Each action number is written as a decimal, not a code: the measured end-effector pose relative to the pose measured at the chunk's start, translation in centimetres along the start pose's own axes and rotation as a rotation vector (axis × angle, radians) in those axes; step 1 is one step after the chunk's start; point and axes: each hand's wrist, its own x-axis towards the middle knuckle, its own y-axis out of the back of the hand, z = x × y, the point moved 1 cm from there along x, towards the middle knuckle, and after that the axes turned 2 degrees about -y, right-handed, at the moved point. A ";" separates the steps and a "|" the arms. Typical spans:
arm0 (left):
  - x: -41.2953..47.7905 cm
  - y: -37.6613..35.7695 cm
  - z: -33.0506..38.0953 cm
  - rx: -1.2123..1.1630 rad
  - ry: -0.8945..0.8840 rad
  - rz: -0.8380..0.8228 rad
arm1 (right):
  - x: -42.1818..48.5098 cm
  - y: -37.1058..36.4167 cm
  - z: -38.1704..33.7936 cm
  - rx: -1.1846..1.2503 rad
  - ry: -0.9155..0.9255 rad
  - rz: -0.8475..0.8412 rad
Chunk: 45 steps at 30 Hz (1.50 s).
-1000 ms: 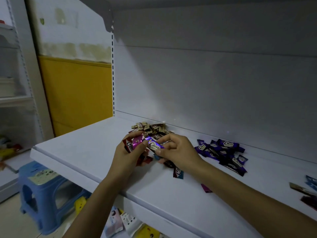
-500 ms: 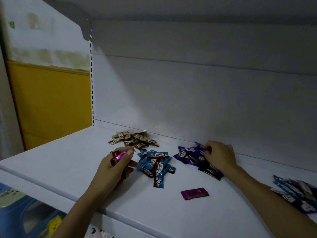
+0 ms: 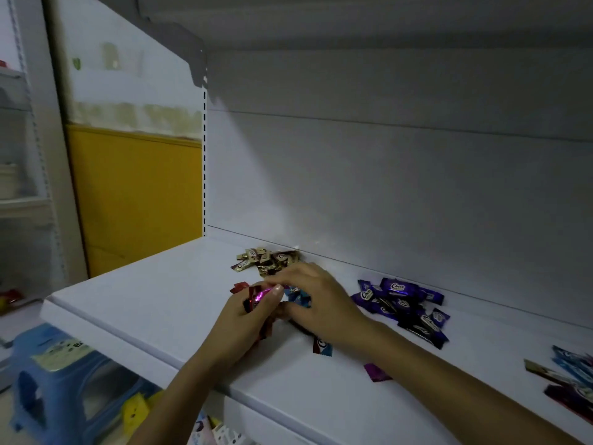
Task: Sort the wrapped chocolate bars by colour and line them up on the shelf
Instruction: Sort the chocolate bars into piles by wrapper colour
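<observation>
My left hand (image 3: 247, 319) is closed around a bunch of red and pink wrapped bars (image 3: 255, 297), held just above the white shelf (image 3: 144, 303). My right hand (image 3: 316, 300) lies palm down over the blue bars (image 3: 296, 295), fingertips reaching toward the bunch; what it touches is hidden. One blue bar (image 3: 322, 345) pokes out below its wrist. A gold pile (image 3: 266, 260) sits by the back wall. A purple pile (image 3: 401, 305) lies to the right. A single magenta bar (image 3: 377, 372) lies alone near the front.
A mixed pile of bars (image 3: 571, 383) sits at the far right of the shelf. Below left stands a blue plastic stool (image 3: 48, 390), with packets on the lower shelf (image 3: 211, 431). A yellow wall panel (image 3: 134, 200) is at the left.
My right hand left the purple pile and moved left over the blue bars beside my left hand. The left hand still holds its red and pink bars.
</observation>
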 end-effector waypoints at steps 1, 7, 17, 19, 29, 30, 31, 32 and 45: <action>0.0 0.0 0.1 -0.010 0.000 0.001 | 0.6 -0.4 -0.5 0.059 -0.008 0.011; 0.2 0.3 -0.3 -0.028 0.035 0.027 | 2.3 -0.2 0.3 0.576 -0.370 0.085; 0.7 0.8 -1.2 0.061 0.012 0.020 | -3.5 4.2 3.5 0.229 -0.438 0.162; 0.5 0.7 -1.1 0.055 -0.016 0.004 | -6.0 5.2 3.3 0.005 -0.320 0.186; 0.4 0.5 -0.9 -0.016 0.021 0.019 | -10.7 5.6 3.2 -0.273 -0.235 -0.055; 0.3 0.4 -0.9 -0.014 0.025 0.015 | -10.2 5.5 2.8 -0.239 -0.236 -0.038; 0.3 0.4 -0.9 -0.010 0.027 0.008 | -9.5 5.4 2.3 -0.175 -0.240 -0.034; 0.3 0.4 -0.8 -0.005 0.029 0.002 | -8.7 5.1 1.8 -0.107 -0.243 -0.037; 0.1 0.3 -0.5 -0.019 0.022 0.007 | -1.5 3.2 2.4 0.032 -0.340 0.107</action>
